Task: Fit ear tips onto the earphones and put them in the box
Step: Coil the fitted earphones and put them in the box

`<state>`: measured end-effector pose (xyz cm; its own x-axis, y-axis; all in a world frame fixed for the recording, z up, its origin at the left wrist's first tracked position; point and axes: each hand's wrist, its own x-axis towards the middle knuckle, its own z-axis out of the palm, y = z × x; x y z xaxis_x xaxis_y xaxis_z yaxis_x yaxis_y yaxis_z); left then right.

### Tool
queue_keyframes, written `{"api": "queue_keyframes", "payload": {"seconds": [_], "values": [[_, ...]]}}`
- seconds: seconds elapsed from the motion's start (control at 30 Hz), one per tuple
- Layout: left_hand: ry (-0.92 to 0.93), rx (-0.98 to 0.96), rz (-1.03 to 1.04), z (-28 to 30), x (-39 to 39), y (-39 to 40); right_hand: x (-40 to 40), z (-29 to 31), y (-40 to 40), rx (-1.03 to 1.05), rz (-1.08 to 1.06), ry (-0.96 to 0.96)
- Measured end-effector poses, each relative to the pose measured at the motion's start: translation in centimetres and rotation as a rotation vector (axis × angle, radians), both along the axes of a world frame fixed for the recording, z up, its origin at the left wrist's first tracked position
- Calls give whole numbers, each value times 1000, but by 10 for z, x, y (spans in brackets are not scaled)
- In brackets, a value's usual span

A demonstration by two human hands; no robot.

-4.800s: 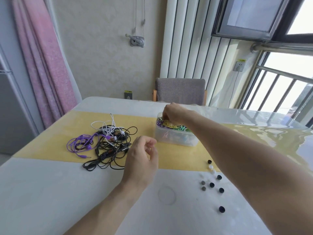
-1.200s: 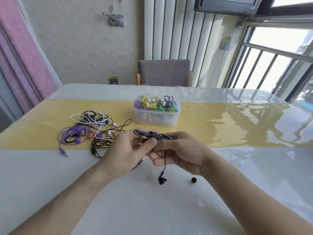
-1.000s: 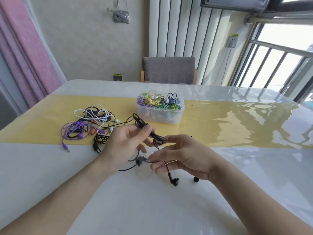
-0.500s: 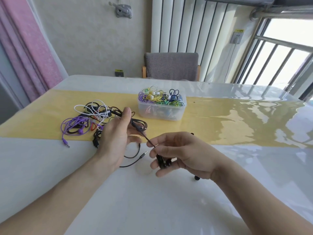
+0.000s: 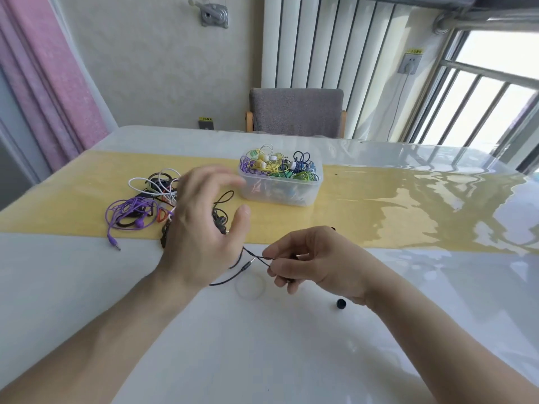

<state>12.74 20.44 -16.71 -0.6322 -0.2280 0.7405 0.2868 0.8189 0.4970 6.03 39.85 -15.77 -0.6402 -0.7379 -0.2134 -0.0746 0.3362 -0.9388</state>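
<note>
A black earphone cable runs across the white table between my hands. My right hand pinches it between thumb and forefinger, with the other fingers curled under; its metal jack plug lies just left of that pinch. My left hand hovers with fingers spread above the cable's loop and grips nothing. The clear plastic box, heaped with yellow, green, blue and purple earphones, stands on the yellow runner behind my hands. One loose black ear tip lies on the table under my right wrist.
A tangle of purple, white and black earphones lies on the runner to the left, with a purple jack plug trailing toward me. A faint clear ring sits on the table between my hands. A grey chair stands at the far edge.
My left hand has let go of the black cable and spread its fingers, lifting toward the box. My right hand keeps its pinch on the cable, now drawn out between the hands.
</note>
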Motion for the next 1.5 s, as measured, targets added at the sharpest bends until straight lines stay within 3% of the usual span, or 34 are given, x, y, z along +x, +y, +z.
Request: {"api": "queue_keyframes", "payload": {"seconds": [0.1, 0.2, 0.37, 0.5, 0.57, 0.63, 0.73, 0.8, 1.0, 1.27, 1.37, 1.43, 1.5], "values": [[-266, 65, -327, 1, 8, 16, 1, 1, -1, -2, -72, 75], [-520, 100, -422, -12, 11, 29, 0, 3, -1, 35, -124, 235], [-645, 328, -480, -15, 5, 26, -4, 7, 3, 15, -112, 344], [-734, 603, -539, -11, 2, 22, -6, 12, 8, -36, 44, 269], [-745, 658, -492, -13, 0, 19, -9, 16, 10, -46, 78, 229], [-728, 726, -449, -13, -1, 18, -20, 17, 14, -67, -70, 246], [-709, 768, -418, -13, -2, 19, -50, 10, 27, 54, -423, 578], [-700, 750, -401, -14, -2, 20, -68, 3, 35, 183, -534, 730], [-658, 827, -347, -15, -1, 26, -84, -16, 38, 429, -299, 687], [-571, 796, -349, -19, -3, 24, -87, -16, 39, 478, -273, 693], [-577, 829, -369, -18, -3, 24, -83, -13, 36, 349, -357, 679], [-593, 858, -393, -17, -3, 25, -76, -8, 34, 167, -396, 670], [-609, 906, -429, -15, -3, 25, -64, -1, 29, -60, -357, 533]]}}
